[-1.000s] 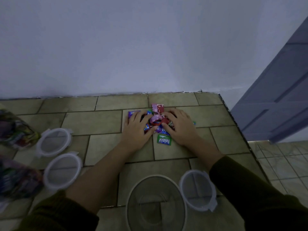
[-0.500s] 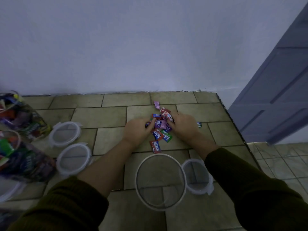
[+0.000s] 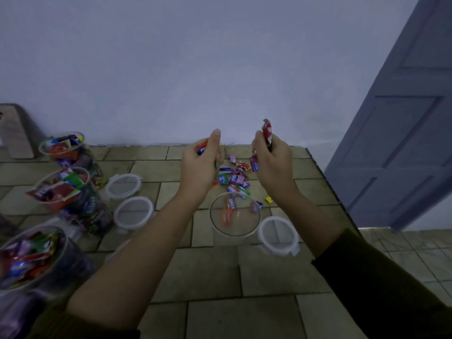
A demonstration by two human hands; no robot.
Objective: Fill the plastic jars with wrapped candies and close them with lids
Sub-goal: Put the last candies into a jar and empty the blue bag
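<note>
Since the last half-second both hands have come up off the candy pile (image 3: 234, 178), so the scoop looks done and the drop into the jar should be next; left hand (image 3: 203, 167) is curled round red and blue wrappers; right hand (image 3: 272, 167) is clamped on several, one red wrapper (image 3: 267, 130) poking up past the fingers; both hang above the pile, not yet over the jar mouth. Containers, big to small: three filled jars (image 3: 93, 211) at far left, packed to the rim with wrapped candies, no lids on them, so closing is still owed there; open jar (image 3: 234, 234) stands upright on the tiled floor (image 3: 220, 270) between the forearms, on the near side of the pile; a few orange and red wrappers show inside it, otherwise mostly bare; can't tell if they're settled or still falling. One lid (image 3: 277, 218) lies flat just right of the open jar; two more lids (image 3: 134, 198) lie between it and the filled jars. One yellow candy (image 3: 268, 199) sits apart, right of the pile.
</note>
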